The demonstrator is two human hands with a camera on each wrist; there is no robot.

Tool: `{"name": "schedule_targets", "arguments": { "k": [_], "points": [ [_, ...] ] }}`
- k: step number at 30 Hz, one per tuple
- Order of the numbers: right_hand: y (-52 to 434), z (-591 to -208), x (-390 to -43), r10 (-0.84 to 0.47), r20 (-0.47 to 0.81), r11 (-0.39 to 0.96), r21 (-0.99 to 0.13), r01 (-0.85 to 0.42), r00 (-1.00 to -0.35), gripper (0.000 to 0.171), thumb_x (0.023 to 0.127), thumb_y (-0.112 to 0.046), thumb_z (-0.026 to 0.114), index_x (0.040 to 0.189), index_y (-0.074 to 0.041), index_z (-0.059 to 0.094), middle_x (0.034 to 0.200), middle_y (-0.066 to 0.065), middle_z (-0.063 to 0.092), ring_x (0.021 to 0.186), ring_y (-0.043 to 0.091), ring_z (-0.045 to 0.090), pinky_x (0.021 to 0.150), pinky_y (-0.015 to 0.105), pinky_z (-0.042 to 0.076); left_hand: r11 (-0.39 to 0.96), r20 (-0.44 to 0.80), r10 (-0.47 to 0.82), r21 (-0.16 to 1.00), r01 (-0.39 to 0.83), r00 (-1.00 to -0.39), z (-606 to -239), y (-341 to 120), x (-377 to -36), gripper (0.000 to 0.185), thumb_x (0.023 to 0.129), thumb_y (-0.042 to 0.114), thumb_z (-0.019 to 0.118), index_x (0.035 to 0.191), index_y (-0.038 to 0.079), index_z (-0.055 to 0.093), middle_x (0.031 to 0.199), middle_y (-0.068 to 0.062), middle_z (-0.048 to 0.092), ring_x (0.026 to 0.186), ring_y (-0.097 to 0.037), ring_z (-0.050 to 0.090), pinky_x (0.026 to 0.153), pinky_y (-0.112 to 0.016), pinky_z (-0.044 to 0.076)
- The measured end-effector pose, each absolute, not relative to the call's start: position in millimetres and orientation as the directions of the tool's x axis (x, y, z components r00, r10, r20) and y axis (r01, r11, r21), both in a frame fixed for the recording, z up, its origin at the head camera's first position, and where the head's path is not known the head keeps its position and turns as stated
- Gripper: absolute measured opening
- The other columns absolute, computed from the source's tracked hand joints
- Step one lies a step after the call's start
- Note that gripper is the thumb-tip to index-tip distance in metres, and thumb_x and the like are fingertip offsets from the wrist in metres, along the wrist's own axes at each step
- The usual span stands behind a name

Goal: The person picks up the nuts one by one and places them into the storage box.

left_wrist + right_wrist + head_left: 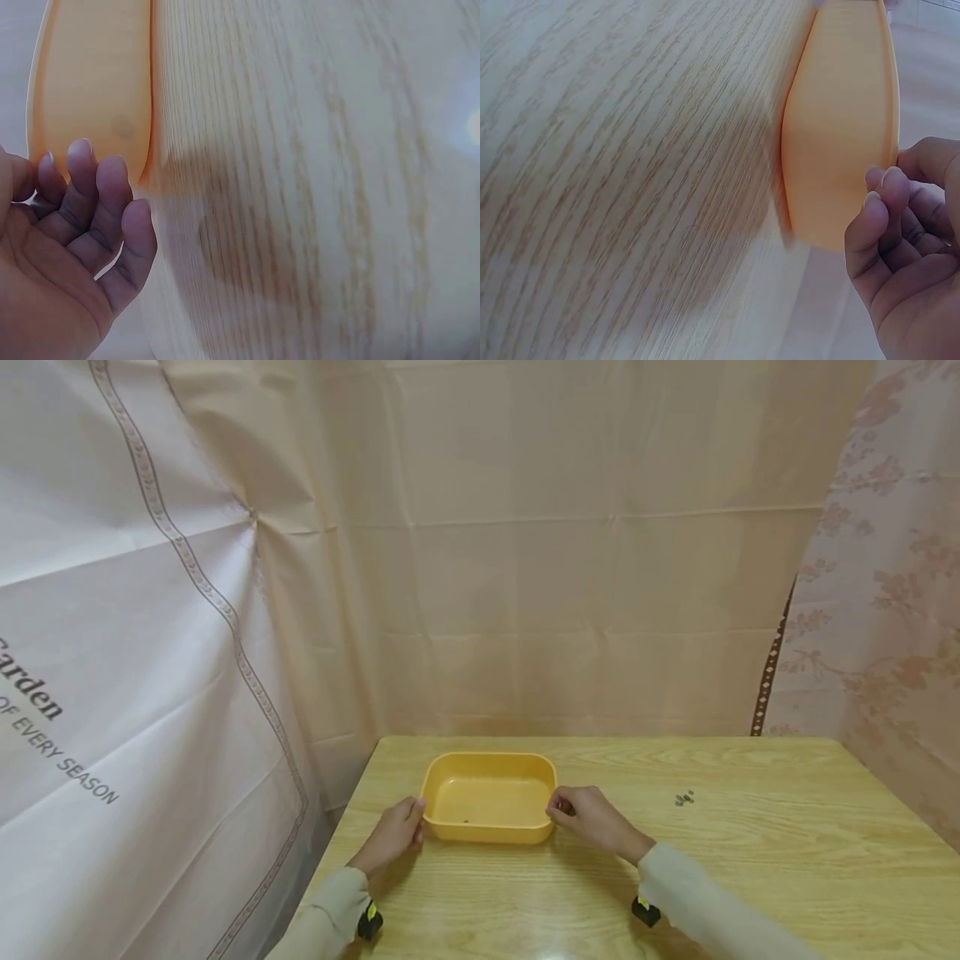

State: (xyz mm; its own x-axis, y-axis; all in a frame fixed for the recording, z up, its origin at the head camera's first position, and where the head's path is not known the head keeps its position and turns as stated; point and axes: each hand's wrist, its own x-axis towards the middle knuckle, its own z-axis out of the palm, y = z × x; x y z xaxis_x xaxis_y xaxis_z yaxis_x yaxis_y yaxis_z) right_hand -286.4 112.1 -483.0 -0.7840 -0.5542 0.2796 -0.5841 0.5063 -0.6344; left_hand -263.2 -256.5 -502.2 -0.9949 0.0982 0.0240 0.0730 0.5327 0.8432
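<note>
A yellow rectangular plastic basin [487, 833] with rounded corners stands on the wooden table. My left hand [396, 833] pinches its left rim between thumb and index finger. In the left wrist view, the other fingers of that hand [86, 225] curve loosely along the basin's outer wall [97, 75]. At the opposite end, my right hand [596, 818] pinches the right rim. The right wrist view shows this hand's curled fingers [866, 232] against the basin wall [840, 112]. One tiny dark speck [466, 821] shows inside the basin near its front wall.
Several small dark greyish pieces [684, 799] lie in a loose cluster on the wooden table [787, 835], right of the basin. A beige cloth [562, 610] hangs behind the table. Printed cloths hang at the left [135, 652] and right [892, 610].
</note>
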Motion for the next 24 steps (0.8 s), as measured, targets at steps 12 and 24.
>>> {"name": "schedule_targets", "arguments": {
  "k": [12, 24],
  "points": [
    [114.4, -483.7, -283.9, -0.535, 0.261, 0.522, -0.646, -0.557, -0.803, 0.009, 0.104, -0.013, 0.064, 0.099, -0.008, 0.069, 0.079, 0.004, 0.065, 0.064, 0.005, 0.051, 0.056, 0.023, 0.046, 0.543, 0.035, 0.116, 0.835, 0.093, -0.993, -504.0, -256.2, -264.2, 0.034, 0.115, 0.023, 0.038, 0.091, 0.004, 0.053, 0.068, -0.003, 0.055, 0.059, -0.015, 0.051, 0.053, -0.026, 0.046],
    [129.6, -487.3, -290.5, -0.479, 0.270, 0.552, -0.647, -0.526, -0.835, 0.005, 0.102, -0.012, 0.066, 0.100, -0.009, 0.068, 0.080, 0.002, 0.066, 0.066, 0.006, 0.054, 0.057, 0.024, 0.049, 0.535, 0.015, 0.096, 0.843, 0.064, -0.995, -502.7, -256.3, -263.8, 0.034, 0.114, 0.025, 0.040, 0.093, 0.002, 0.054, 0.069, -0.004, 0.055, 0.059, -0.016, 0.052, 0.054, -0.027, 0.047]
  ]
}}
